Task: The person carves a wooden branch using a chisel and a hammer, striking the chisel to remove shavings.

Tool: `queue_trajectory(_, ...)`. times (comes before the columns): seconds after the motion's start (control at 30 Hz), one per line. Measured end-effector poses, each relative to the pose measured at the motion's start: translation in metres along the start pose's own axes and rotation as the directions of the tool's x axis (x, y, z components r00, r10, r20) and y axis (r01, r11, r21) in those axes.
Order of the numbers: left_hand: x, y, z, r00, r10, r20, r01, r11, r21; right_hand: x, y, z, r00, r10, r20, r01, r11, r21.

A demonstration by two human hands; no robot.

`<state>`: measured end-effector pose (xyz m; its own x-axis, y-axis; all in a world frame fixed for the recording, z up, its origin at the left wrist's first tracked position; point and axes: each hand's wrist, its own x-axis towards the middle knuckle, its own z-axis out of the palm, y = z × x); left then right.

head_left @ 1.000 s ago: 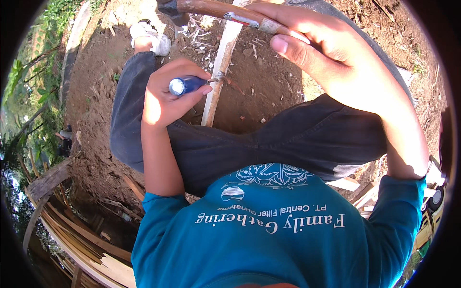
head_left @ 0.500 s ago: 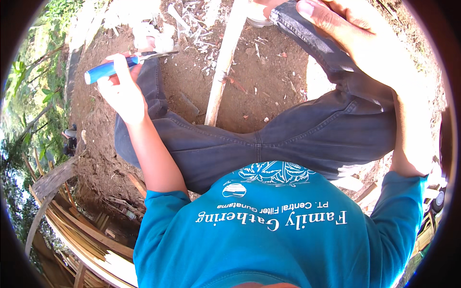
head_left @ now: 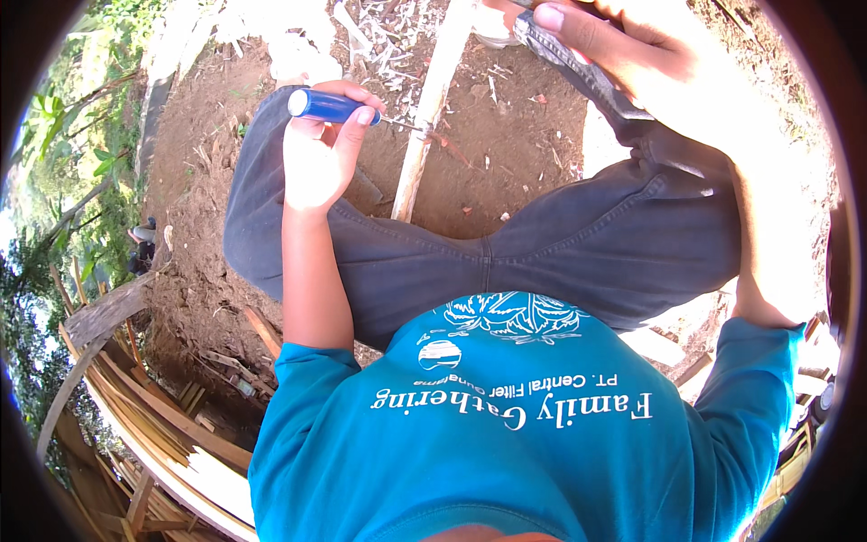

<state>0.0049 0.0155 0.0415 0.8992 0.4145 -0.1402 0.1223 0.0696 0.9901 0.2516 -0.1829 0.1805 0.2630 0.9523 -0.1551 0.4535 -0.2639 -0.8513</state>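
Observation:
My left hand (head_left: pixel 327 144) is closed around the blue handle of a slim-bladed knife (head_left: pixel 334 107), whose handle has a pale end cap. Its thin metal blade points right, and the tip overlaps a pale peeled wooden pole (head_left: pixel 423 149) in view; I cannot tell whether they touch. The pole slants between my legs, its near end by my dark trousers (head_left: pixel 542 244). At the upper right my right hand (head_left: pixel 646 59) lies by my lower right leg, thumb stretched away from the fingers. The fingertips are partly cut off by the picture's edge, and nothing shows in the hand.
White wood shavings (head_left: pixel 384 50) lie scattered on brown soil (head_left: pixel 488 117) beyond my legs. Long wooden strips (head_left: pixel 172 443) are stacked at the lower left beside a curved plank (head_left: pixel 108 312). Green plants (head_left: pixel 99 108) grow along the left side.
My left hand has moved right with the knife, from beside my left leg to the pole. The left knee now shows bent outward. My right hand has barely shifted.

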Motion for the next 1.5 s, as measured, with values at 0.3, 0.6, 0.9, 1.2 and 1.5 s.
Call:
queue_trajectory(0.3,-0.015,0.003,0.017,0.999,0.02,0.026,-0.021,0.998,0.06,-0.012,-0.025,-0.003,0.997,0.024,0.078,-0.029,0.998,0.057)
queue_trajectory(0.6,-0.03,0.008,0.024,0.992,0.093,0.089,-0.114,0.955,0.274,-0.048,-0.019,0.064,0.961,-0.276,-0.024,0.276,0.961,0.015)
queue_trajectory(0.9,-0.027,0.001,0.023,0.984,0.116,0.138,-0.149,0.956,0.255,-0.068,-0.02,0.077,0.94,-0.309,-0.144,0.284,0.944,-0.168)
queue_trajectory(1.2,-0.03,-0.001,0.032,0.986,0.122,0.113,-0.145,0.964,0.225,-0.086,-0.043,0.083,0.934,-0.244,-0.26,0.235,0.97,-0.065)
queue_trajectory(1.5,-0.026,0.006,0.028,0.991,0.071,0.113,-0.101,0.953,0.286,-0.08,-0.038,0.081,0.961,-0.205,-0.186,0.211,0.977,0.017)
